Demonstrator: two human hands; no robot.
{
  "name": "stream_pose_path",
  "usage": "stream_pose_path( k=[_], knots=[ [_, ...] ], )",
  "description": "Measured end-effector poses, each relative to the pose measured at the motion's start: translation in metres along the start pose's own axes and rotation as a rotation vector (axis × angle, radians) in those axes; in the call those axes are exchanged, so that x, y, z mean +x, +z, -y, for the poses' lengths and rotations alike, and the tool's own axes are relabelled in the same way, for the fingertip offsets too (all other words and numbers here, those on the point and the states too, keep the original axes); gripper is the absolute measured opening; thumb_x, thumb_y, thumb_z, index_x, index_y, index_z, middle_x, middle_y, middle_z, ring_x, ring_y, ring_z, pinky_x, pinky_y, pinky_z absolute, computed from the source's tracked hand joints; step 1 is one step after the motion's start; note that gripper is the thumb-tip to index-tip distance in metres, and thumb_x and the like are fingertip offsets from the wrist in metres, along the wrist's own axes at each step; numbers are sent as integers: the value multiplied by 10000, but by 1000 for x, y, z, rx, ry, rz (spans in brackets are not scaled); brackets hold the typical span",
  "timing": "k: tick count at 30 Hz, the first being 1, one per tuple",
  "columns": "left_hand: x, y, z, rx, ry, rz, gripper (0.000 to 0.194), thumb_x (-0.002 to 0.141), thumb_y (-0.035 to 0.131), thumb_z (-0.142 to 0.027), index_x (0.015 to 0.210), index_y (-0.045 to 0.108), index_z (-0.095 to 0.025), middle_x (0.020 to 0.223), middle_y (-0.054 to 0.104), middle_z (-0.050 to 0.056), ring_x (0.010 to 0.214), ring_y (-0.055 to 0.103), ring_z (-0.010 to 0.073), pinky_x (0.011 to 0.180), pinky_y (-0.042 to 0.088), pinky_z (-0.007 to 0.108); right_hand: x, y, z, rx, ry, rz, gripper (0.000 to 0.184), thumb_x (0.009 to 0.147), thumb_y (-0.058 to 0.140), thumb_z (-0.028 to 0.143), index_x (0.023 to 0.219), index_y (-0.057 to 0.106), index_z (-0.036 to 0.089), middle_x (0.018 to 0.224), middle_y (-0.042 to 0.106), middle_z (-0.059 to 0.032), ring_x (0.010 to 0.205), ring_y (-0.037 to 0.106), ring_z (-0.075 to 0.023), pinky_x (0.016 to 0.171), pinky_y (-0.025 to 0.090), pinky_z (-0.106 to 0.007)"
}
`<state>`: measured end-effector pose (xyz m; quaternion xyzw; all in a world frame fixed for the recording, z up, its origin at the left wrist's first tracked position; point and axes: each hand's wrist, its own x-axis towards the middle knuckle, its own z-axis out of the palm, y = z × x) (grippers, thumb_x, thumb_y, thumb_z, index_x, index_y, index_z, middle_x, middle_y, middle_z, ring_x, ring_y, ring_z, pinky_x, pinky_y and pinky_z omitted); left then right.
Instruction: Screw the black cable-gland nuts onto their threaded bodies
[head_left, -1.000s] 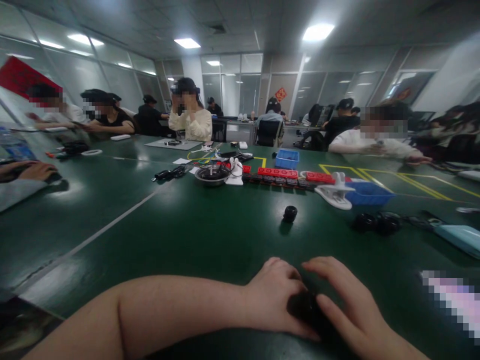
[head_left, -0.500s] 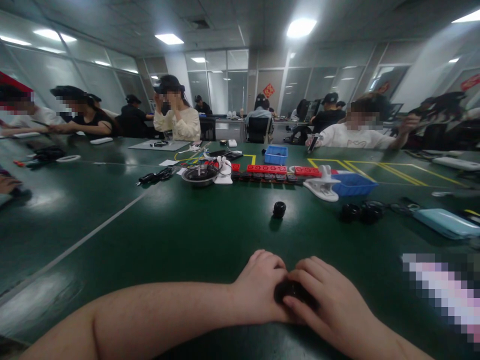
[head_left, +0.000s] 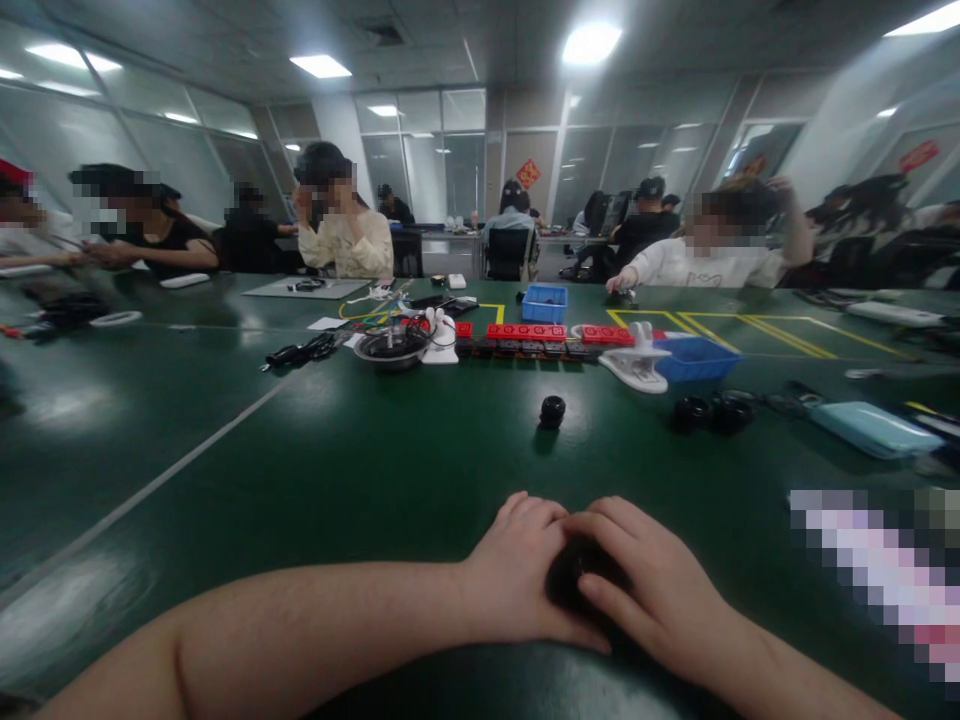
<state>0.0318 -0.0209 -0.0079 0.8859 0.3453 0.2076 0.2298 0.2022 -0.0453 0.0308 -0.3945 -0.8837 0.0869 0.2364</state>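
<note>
My left hand (head_left: pixel 517 568) is curled around the far and left side of a dark, rounded black object (head_left: pixel 571 574) low in the head view. From the right, my right hand (head_left: pixel 651 575) grips the same object, thumb on the near side and fingers over its top. Its underside and kind are hidden by my hands. Farther out on the green table (head_left: pixel 420 470) stands a small black cylinder with ridged sides (head_left: pixel 552 411), apart from both hands.
Black round pieces (head_left: pixel 712 411) lie at the right, near a light-blue case (head_left: pixel 874 428). Across the middle are a metal bowl (head_left: pixel 390 347), red power strips (head_left: pixel 525 332), a white clamp (head_left: pixel 637 362), a blue bin (head_left: pixel 694 360) and black cables (head_left: pixel 300 350). Several people sit beyond.
My right fingers and thumb have shifted slightly on the black object, and my left thumb shows more below it. The camera view has moved a little. The person opposite at right has lowered one hand.
</note>
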Motion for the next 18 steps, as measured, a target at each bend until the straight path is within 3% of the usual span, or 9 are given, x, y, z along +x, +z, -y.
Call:
stream_pose_path(
  k=[9, 18],
  knots=[
    [-1, -1, 0, -64, 14, 27, 816, 559, 661, -610, 1207, 396, -193, 1182, 472, 104, 1121, 411, 290, 1033, 152, 552, -2, 1, -5, 107, -28, -66, 453, 873, 256, 512, 987, 536, 175, 856, 548, -91, 741, 537, -189, 636, 473, -328],
    [-3, -8, -3, -62, 20, 19, 883, 569, 650, -614, 1267, 307, -196, 1255, 407, 115, 1174, 349, 297, 1028, 113, 593, -4, 8, -15, 164, -26, -95, 429, 881, 268, 482, 1093, 492, 183, 970, 526, -103, 865, 521, -208, 732, 460, -354]
  ],
)
